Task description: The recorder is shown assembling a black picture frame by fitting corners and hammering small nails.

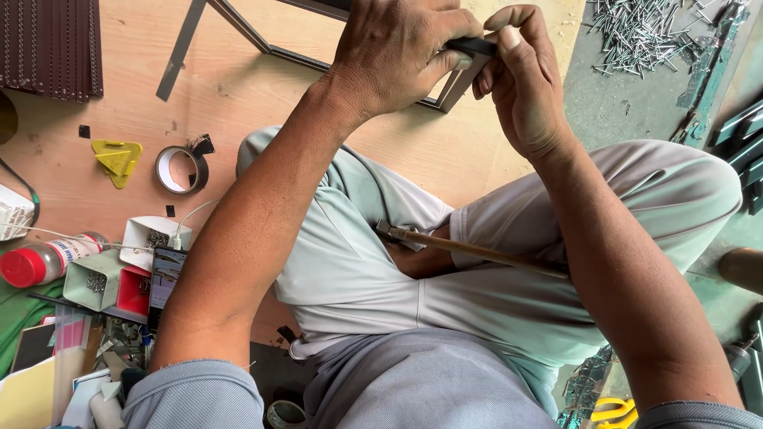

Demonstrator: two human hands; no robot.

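A dark metal frame lies on the plywood board in front of my crossed legs. My left hand grips the frame's near corner from above, fingers wrapped over it. My right hand meets the same corner from the right, with thumb and fingertips pinched on the dark corner piece. A small hammer with a wooden handle rests across my lap, its head near my left knee.
A roll of dark tape and a yellow triangular piece lie on the board at left. Small boxes of fasteners, a red-capped bottle and a phone crowd the lower left. Several loose nails lie top right.
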